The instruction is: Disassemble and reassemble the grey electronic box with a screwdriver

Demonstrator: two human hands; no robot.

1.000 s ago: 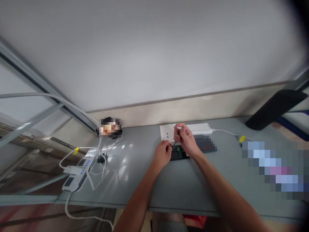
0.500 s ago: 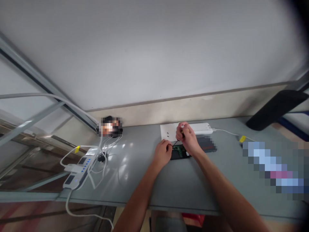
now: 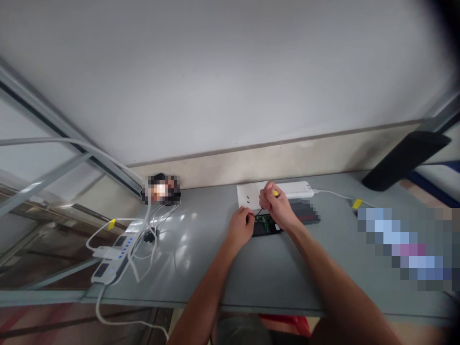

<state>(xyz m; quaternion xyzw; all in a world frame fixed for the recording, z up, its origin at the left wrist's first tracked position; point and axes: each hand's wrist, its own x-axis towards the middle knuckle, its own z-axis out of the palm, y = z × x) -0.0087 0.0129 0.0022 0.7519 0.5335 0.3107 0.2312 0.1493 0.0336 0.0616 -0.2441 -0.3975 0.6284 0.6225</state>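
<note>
An opened phone (image 3: 266, 225) with a green circuit board showing lies on the grey table. My right hand (image 3: 273, 203) is closed round a screwdriver (image 3: 275, 193), whose yellow handle end shows at the fist. Its thin dark shaft slants down and left to the upper left part of the board. At the phone's left end my left hand (image 3: 243, 223) is closed on the edge, fingertips bent close to the screwdriver's tip. Whether those fingers also touch the shaft is hard to tell. Behind the phone, a white sheet (image 3: 242, 197) carries a few tiny dark pieces, probably screws.
A white power strip (image 3: 296, 189) lies behind my right hand, above a dark flat panel (image 3: 304, 211). Another power strip (image 3: 108, 266) with tangled white cables stands at left. A black cylindrical object (image 3: 402, 160) leans at the back right. Blurred-out items lie on both sides.
My right hand has turned slightly, so more of the screwdriver's yellow end shows. The left hand keeps its place on the phone. The whole view has shifted a little.
</note>
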